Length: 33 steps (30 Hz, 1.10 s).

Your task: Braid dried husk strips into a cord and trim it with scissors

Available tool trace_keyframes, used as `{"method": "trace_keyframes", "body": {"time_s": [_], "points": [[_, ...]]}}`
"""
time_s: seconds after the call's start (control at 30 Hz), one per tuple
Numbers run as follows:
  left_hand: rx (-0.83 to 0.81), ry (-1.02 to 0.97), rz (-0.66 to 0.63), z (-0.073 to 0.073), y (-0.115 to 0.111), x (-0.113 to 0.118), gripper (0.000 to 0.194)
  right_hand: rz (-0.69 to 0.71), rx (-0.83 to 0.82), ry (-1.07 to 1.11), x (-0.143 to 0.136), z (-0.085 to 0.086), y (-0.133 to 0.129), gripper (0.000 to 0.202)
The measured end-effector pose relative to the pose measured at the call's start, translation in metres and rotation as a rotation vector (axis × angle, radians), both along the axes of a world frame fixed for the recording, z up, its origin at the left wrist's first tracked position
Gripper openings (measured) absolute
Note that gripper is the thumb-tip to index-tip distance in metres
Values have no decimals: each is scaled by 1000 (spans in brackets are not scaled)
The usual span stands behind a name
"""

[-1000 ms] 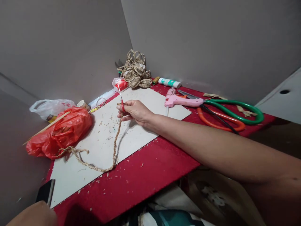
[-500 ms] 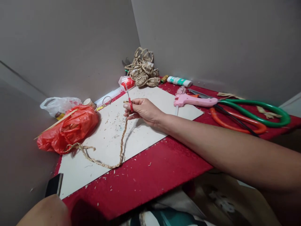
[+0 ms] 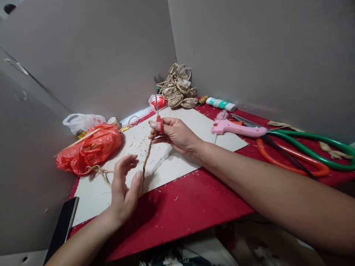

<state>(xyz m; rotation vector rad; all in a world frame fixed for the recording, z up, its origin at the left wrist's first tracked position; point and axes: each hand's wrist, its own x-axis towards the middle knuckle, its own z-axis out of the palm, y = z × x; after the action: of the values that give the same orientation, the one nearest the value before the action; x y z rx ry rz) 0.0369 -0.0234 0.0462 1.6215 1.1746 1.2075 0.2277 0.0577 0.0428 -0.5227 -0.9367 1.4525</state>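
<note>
My right hand [image 3: 173, 135] is closed on small red-handled scissors [image 3: 159, 123], their blades pointing up, and also on one end of a braided straw cord [image 3: 146, 159]. The cord hangs down from the fingers toward the white board [image 3: 172, 162]; its far end lies beside the red plastic bag [image 3: 94, 147]. My left hand [image 3: 124, 192] is raised over the board's near edge, just left of the cord, with thumb and fingers apart and nothing between them. Part of the cord is hidden behind it.
Coiled straw pieces [image 3: 180, 88] are heaped at the back corner. On the right lie a pink glue gun [image 3: 238, 129] and large shears with green and orange handles [image 3: 313, 135]. A dark phone [image 3: 62, 225] lies at the left edge.
My left hand has come up from the lower left to beside the cord and is open. My right hand still holds the scissors and cord. The camera view has shifted slightly.
</note>
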Motion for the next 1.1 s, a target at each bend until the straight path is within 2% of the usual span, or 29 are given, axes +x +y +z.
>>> {"method": "trace_keyframes", "body": {"time_s": [0.17,0.3,0.4,0.5,0.57,0.63,0.73,0.8,0.83,0.93,1.1], "points": [[-475,-42,-204,-10,18,5,30,0,28,14,4,4,0,28],[-542,-72,-249,-13,8,0,30,-13,5,-11,4,1,2,30],[-612,-136,-281,-8,-6,-1,32,-45,38,-67,2,2,0,31],[-565,-215,-234,-2,-11,0,32,-117,137,-72,3,7,-1,30],[-522,-244,-175,-3,-5,0,29,-176,185,-99,5,5,4,28],[-556,-264,-129,-10,6,-1,23,-220,138,-249,8,-3,14,24],[-696,-316,-99,-22,24,-2,18,-271,18,-768,13,-22,29,25],[-738,-370,-94,-27,34,-3,21,-318,61,-1088,16,-30,31,28],[-742,-399,-96,-29,37,-3,22,-333,116,-1179,17,-31,29,29],[-721,-477,-120,-31,46,-6,25,-313,260,-1274,16,-23,17,32],[-610,-565,-116,-36,61,-13,27,-135,421,-1504,3,-12,-5,29]]}}
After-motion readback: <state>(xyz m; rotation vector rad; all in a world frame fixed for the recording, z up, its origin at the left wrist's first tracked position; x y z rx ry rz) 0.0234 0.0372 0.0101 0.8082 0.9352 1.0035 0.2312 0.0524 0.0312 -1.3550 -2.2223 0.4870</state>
